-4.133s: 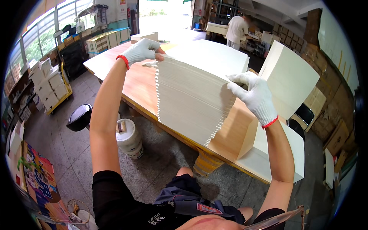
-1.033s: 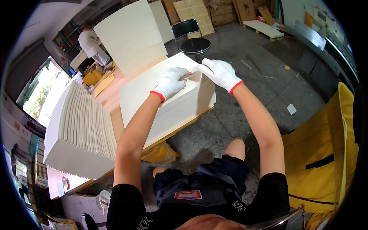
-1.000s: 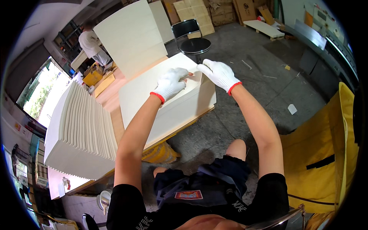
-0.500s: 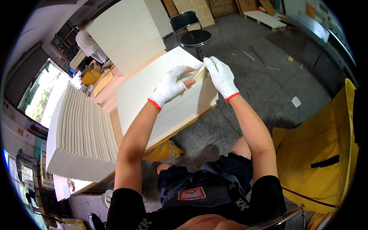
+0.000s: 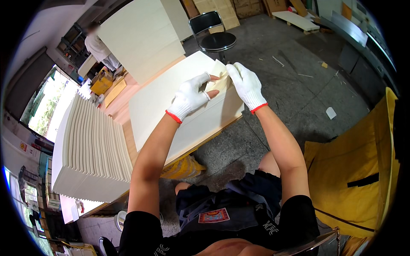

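A stack of large off-white sheets (image 5: 158, 98) lies on the table in front of me. My left hand (image 5: 191, 94), in a white knit glove with bare thumb and fingertip, rests over the top sheet. Its thumb and forefinger are spread, touching a cream, creased paper-like piece (image 5: 217, 85) near the right corner of the stack. My right hand (image 5: 247, 84), fully gloved, is closed at that corner, its fingers bent over the edge of the cream piece. Their tips are partly hidden, as is the far end of the piece.
A fanned pile of thick white sheets (image 5: 92, 153) stands at the left. Tall pale boards (image 5: 141, 38) rise behind the table. A black chair (image 5: 217, 42) stands beyond the stack, a yellow fabric bin (image 5: 354, 170) at the right. Another person (image 5: 99, 47) is at the far left.
More of the cream piece shows between my hands, and its far edge now stands up above the stack's corner. Both hands have hardly moved.
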Tool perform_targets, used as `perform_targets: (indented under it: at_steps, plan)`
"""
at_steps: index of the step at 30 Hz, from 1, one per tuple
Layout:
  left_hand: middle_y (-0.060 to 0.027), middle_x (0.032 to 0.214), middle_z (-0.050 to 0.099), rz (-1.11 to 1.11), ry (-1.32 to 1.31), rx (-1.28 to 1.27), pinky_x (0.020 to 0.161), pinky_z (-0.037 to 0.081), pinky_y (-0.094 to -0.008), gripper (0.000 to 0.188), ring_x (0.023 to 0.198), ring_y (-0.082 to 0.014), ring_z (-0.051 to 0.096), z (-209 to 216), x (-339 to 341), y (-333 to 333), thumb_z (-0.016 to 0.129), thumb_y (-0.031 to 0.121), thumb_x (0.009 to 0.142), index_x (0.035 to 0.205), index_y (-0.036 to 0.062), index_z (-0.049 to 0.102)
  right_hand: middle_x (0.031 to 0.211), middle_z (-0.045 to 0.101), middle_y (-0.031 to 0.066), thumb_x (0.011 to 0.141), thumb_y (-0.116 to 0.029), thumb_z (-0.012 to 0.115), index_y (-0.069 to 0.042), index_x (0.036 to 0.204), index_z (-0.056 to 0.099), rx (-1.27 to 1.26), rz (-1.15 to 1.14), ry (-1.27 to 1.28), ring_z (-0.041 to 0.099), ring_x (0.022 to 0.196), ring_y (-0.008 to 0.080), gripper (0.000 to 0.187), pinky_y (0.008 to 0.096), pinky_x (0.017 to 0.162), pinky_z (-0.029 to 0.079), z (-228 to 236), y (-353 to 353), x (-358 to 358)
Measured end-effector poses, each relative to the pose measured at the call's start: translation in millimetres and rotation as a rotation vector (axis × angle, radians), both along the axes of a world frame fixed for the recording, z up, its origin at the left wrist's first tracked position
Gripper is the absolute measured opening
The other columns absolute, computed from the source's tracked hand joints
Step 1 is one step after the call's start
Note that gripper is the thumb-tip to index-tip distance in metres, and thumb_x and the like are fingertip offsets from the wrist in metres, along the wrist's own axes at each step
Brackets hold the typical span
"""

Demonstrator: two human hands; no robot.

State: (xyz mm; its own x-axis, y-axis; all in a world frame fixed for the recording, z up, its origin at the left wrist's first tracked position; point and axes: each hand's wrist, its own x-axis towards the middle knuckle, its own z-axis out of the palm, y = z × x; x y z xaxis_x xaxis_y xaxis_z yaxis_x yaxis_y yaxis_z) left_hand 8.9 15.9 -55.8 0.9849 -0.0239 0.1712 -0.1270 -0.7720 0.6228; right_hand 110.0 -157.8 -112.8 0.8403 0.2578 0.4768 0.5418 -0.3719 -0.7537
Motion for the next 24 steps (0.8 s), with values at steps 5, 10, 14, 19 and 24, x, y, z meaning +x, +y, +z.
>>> perform_targets:
  at_steps: [5, 10, 14, 19, 24]
  plan:
    - [-0.0022, 0.082, 0.062, 0.011, 0.012, -0.048, 0.064, 0.050, -0.0280, 0.038, 0.068, -0.0091, 0.055, -1.2, -0.1, 1.2, 0.075, 0.016, 0.089, 0.126, 0.0093, 0.064, 0.089, 0.067, 0.0206, 0.102, -0.053, 0.040, -0.007, 0.093, 0.061, -0.005, -0.009, -0.004, 0.064, 0.086, 0.0431, 0.051, 0.0517, 0.073, 0.046, 0.0, 0.3, -1.7]
    - [-0.0029, 0.083, 0.062, 0.009, 0.044, -0.040, 0.066, 0.050, -0.0286, 0.036, 0.071, -0.0099, 0.056, 3.2, -1.3, -1.3, 0.070, 0.015, 0.092, 0.128, 0.0101, 0.064, 0.088, 0.067, 0.0208, 0.101, -0.055, 0.040, -0.007, 0.093, 0.061, -0.003, -0.014, 0.001, 0.064, 0.084, 0.0430, 0.052, 0.0511, 0.073, 0.046, -1.8, 0.2, -0.6]
    - [-0.0049, 0.083, 0.062, 0.027, -0.073, -0.056, 0.071, 0.050, -0.0299, 0.032, 0.075, -0.0120, 0.057, 0.0, -2.1, 0.8, 0.063, 0.017, 0.097, 0.128, 0.0109, 0.065, 0.085, 0.066, 0.0212, 0.101, -0.056, 0.040, -0.007, 0.092, 0.060, -0.005, 0.010, 0.025, 0.064, 0.082, 0.0431, 0.053, 0.0507, 0.072, 0.046, 2.8, -2.0, -4.1]
    - [-0.0080, 0.090, 0.066, 0.003, -0.042, 0.057, 0.076, 0.051, -0.0307, 0.029, 0.079, -0.0147, 0.060, 0.9, 0.9, -1.1, 0.063, 0.019, 0.096, 0.124, 0.0111, 0.066, 0.084, 0.066, 0.0211, 0.101, -0.055, 0.041, -0.007, 0.091, 0.059, -0.005, -0.014, -0.031, 0.064, 0.082, 0.0430, 0.053, 0.0511, 0.071, 0.046, -3.2, -0.7, 0.4]
    - [-0.0133, 0.098, 0.068, 0.026, -0.039, 0.162, 0.083, 0.051, -0.0354, 0.034, 0.090, -0.0231, 0.065, -3.1, 1.7, 2.2, 0.071, 0.027, 0.091, 0.123, 0.0143, 0.067, 0.084, 0.066, 0.0210, 0.101, -0.053, 0.041, -0.007, 0.092, 0.059, 0.009, -0.021, -0.039, 0.064, 0.082, 0.0429, 0.051, 0.0515, 0.071, 0.046, -4.2, 1.7, -0.7]
